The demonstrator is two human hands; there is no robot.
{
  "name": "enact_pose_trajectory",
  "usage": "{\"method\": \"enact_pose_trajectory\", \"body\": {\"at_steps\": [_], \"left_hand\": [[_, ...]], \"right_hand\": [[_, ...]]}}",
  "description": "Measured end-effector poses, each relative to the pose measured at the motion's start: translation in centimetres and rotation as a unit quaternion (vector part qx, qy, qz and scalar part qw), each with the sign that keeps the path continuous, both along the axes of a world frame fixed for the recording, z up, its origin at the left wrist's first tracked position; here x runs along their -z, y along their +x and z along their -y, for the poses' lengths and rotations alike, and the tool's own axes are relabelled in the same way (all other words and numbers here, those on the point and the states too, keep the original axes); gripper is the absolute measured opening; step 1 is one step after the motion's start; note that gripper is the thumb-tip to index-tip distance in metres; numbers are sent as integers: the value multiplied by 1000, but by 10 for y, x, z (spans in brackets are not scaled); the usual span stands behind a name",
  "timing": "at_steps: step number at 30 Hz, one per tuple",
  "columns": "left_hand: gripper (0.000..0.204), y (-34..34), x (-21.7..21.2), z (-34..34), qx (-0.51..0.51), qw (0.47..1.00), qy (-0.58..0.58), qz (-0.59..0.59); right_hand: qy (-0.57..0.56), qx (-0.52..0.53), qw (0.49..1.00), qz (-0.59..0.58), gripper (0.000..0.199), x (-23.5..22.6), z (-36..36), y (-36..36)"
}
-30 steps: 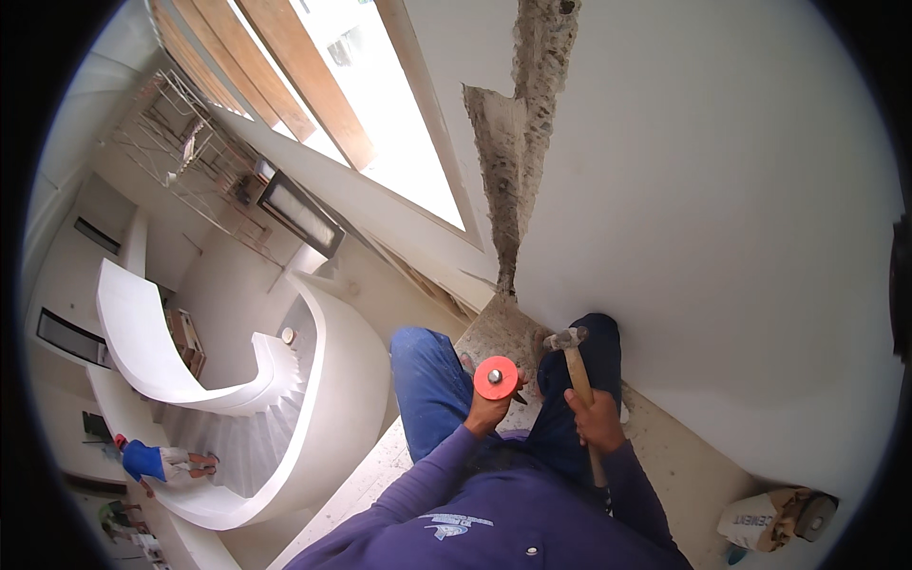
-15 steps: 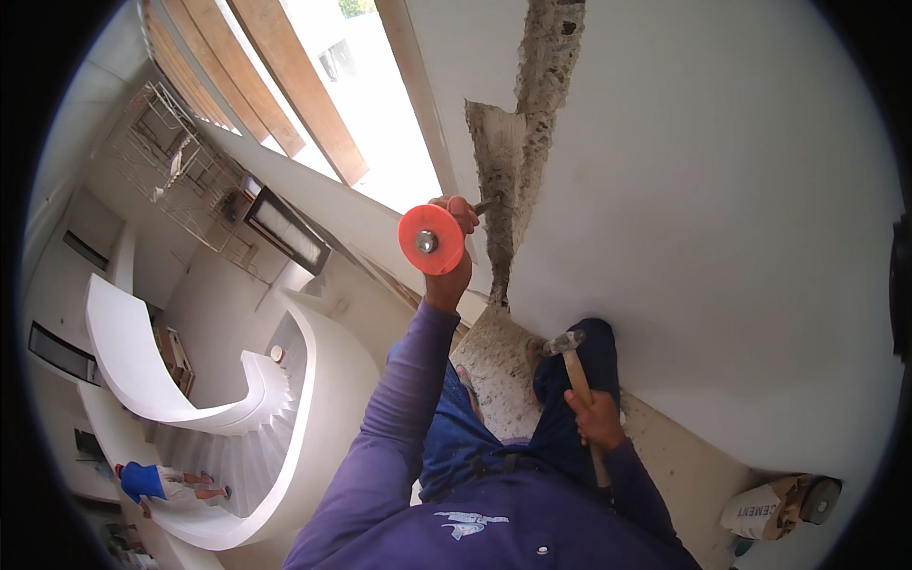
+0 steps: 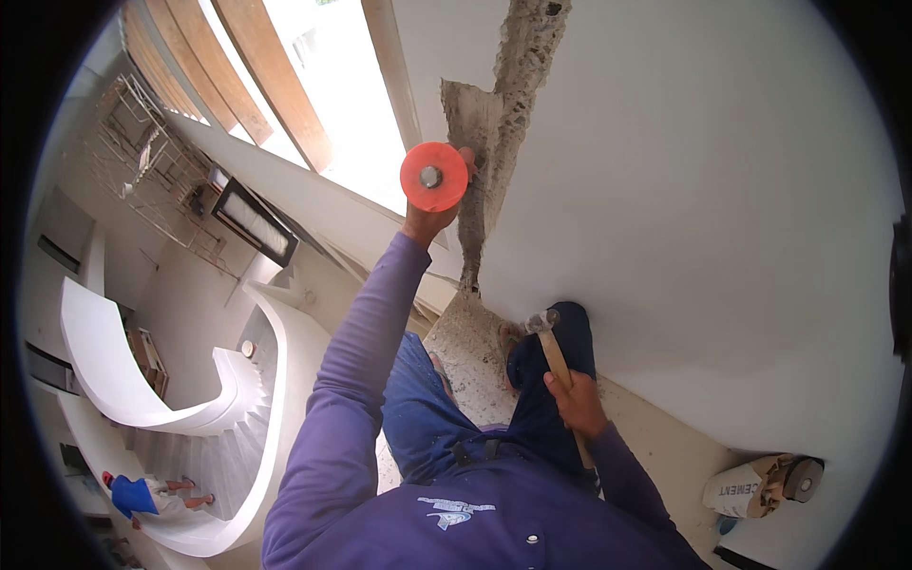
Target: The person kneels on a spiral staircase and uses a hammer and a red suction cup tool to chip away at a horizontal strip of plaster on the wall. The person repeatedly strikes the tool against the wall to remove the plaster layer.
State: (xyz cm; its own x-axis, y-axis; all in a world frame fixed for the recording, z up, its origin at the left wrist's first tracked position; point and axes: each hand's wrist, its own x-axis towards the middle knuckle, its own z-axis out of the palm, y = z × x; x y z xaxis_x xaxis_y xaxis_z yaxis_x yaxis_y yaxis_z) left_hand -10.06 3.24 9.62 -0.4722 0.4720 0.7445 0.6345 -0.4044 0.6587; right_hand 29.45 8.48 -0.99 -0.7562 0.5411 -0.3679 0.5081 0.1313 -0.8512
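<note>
My left hand [image 3: 429,220] is wrapped round a chisel [image 3: 431,178] with a round orange-red hand guard and a metal striking end. The guard hides most of my fingers and the chisel's shaft. It is held up at a rough groove [image 3: 518,90] cut into the white wall; whether the tip touches is hidden. Lower down, my right hand [image 3: 579,404] grips the wooden handle of a hammer [image 3: 555,353]. The hammer's metal head is beside my right knee, well apart from the chisel.
Rubble and dust cover the floor [image 3: 465,380] by my feet. A paper sack [image 3: 746,489] stands at the lower right. To the left, a curved white parapet [image 3: 294,380] borders a drop to a staircase [image 3: 195,465], where another person [image 3: 142,496] is. Scaffolding [image 3: 147,161] stands beyond.
My left hand has moved the chisel higher along the groove, and its guard now faces me more squarely. The hammer stays low in my right hand. The whole view has shifted slightly.
</note>
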Motion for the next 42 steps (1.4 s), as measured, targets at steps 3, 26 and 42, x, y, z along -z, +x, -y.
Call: {"method": "enact_pose_trajectory", "body": {"at_steps": [3, 26, 42], "left_hand": [[20, -19, 13, -3, -49, 977, -64, -200], [28, -8, -4, 12, -92, 980, -48, -170], [27, -2, 14, 15, -144, 975, -41, -164]], "right_hand": [[118, -50, 981, -146, 41, -56, -5, -22], [258, -100, 788, -550, 46, -260, 68, -72], [346, -163, 727, -570, 41, -236, 59, -80]]}}
